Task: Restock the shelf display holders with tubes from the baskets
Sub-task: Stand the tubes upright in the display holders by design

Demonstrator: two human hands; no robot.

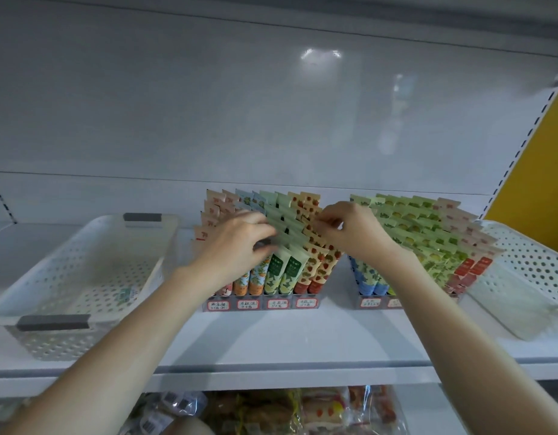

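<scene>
Two clear display holders stand on the white shelf, both packed with rows of upright tubes. The left holder (262, 304) carries pink, orange, green and strawberry-print tubes; the right holder (370, 301) carries blue, green and red ones. My left hand (237, 243) lies over the left holder with its fingers curled on the green tubes (285, 229). My right hand (350, 230) pinches the tops of the strawberry tubes (317, 262) at that holder's right side. The exact tubes under my fingers are hidden.
A white perforated basket (73, 277) with grey handles stands at the left; one small packet lies in it. Another white perforated basket (528, 268) stands at the right. Below the shelf edge (271, 375) lie packaged snacks. A yellow panel borders the right side.
</scene>
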